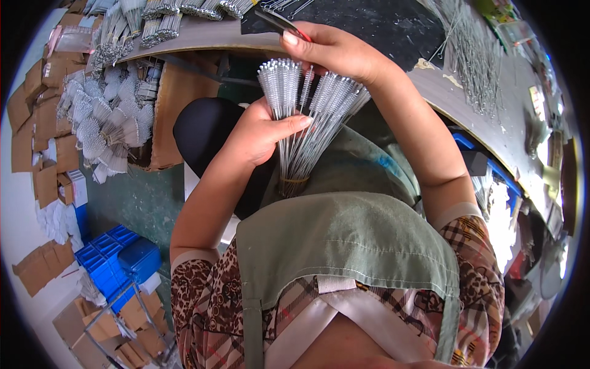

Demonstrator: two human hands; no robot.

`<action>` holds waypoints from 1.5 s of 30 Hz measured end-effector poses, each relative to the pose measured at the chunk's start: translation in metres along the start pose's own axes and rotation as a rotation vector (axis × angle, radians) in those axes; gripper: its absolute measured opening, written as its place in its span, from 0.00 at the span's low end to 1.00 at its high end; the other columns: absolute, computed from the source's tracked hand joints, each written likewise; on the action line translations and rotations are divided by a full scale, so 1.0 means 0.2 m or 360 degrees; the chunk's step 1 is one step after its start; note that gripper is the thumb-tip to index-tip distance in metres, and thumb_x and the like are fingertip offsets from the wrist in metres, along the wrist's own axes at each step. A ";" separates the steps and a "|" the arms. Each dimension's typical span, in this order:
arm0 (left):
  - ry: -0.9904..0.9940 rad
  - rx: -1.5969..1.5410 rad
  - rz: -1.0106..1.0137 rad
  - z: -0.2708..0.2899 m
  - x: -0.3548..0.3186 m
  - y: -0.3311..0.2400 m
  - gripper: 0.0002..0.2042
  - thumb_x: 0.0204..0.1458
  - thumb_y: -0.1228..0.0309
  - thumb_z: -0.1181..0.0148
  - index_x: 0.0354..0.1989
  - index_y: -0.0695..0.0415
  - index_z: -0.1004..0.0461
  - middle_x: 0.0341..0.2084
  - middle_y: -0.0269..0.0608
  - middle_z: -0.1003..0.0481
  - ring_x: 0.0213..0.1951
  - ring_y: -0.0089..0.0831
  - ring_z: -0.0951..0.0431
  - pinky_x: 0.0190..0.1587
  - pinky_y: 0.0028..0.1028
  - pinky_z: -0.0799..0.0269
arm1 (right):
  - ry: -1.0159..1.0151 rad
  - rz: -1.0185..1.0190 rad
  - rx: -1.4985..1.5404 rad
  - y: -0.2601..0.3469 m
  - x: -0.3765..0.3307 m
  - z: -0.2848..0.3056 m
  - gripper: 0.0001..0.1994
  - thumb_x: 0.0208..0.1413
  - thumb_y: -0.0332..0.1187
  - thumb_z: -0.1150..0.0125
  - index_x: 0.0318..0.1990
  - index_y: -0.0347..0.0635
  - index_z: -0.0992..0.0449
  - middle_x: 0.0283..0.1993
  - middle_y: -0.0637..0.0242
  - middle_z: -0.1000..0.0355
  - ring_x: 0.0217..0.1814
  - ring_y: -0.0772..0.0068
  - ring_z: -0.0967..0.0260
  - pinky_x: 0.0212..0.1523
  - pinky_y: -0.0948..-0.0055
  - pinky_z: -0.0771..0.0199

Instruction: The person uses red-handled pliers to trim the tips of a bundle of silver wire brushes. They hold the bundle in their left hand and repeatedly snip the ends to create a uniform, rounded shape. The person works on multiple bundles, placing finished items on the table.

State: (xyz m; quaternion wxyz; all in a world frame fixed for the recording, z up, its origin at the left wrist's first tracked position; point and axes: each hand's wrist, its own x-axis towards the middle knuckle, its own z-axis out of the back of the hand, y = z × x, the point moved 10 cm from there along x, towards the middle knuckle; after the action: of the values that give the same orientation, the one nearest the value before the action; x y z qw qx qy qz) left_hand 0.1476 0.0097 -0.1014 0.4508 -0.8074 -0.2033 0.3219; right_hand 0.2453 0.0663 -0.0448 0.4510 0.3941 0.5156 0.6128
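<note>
While our left hand point(261, 132) clamps a bundle of thin wire brushes point(307, 117) around the stems, the bristle heads fan upward and the stem ends are tied with a band just below the hand, over our lap. Our right hand point(335, 49) sits above the bundle, fingers closed; its fingertips pinch the top of one brush point(305, 83) at the bundle's middle. A dark red-tipped tool point(279, 23) sticks out past the right hand's fingertips; we can't tell how it's held. Green apron point(344, 237) lies below both hands. Beyond the right hand runs the curved bench point(442, 92), with loose wire pieces point(473, 55) on it to the right. More bundled brushes point(153, 21) lie on the bench well left of the right hand. Left of the left hand, a heap of brush bundles point(101, 126) sits lower down, beside flat cardboard pieces point(37, 123). Blue crates point(114, 261) are on the floor, below-left of the left hand.
</note>
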 end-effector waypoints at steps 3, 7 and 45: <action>-0.0028 0.0030 -0.0029 0.02 0.00 0.00 0.12 0.46 0.77 0.41 0.40 0.64 0.32 0.30 0.38 0.28 0.32 0.30 0.25 0.37 0.29 0.28 | 0.0140 0.0204 0.0101 -0.02 -0.01 -0.04 0.17 0.49 0.47 0.38 0.32 0.40 0.29 0.24 0.73 0.33 0.25 0.82 0.35 0.30 0.80 0.33; -0.0020 -0.0119 0.0006 0.06 0.00 0.02 0.17 0.46 0.79 0.41 0.46 0.63 0.34 0.36 0.40 0.27 0.35 0.26 0.26 0.39 0.26 0.29 | 0.0327 0.0140 0.0367 -0.02 -0.04 -0.07 0.10 0.49 0.33 0.36 0.34 0.42 0.31 0.27 0.77 0.36 0.29 0.86 0.40 0.32 0.81 0.34; -0.0187 0.0013 -0.0130 0.11 -0.01 0.00 0.12 0.48 0.78 0.43 0.42 0.63 0.32 0.32 0.36 0.28 0.31 0.23 0.28 0.35 0.23 0.31 | 0.0111 0.0100 0.0339 -0.12 -0.06 0.02 0.12 0.46 0.33 0.34 0.35 0.40 0.28 0.31 0.72 0.30 0.34 0.80 0.32 0.40 0.79 0.32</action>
State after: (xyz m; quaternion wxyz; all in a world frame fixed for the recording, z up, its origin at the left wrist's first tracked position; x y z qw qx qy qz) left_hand 0.1309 0.0225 -0.1097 0.4541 -0.7762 -0.2610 0.3509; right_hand 0.2559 0.0581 -0.0673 0.3691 0.4342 0.5805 0.5817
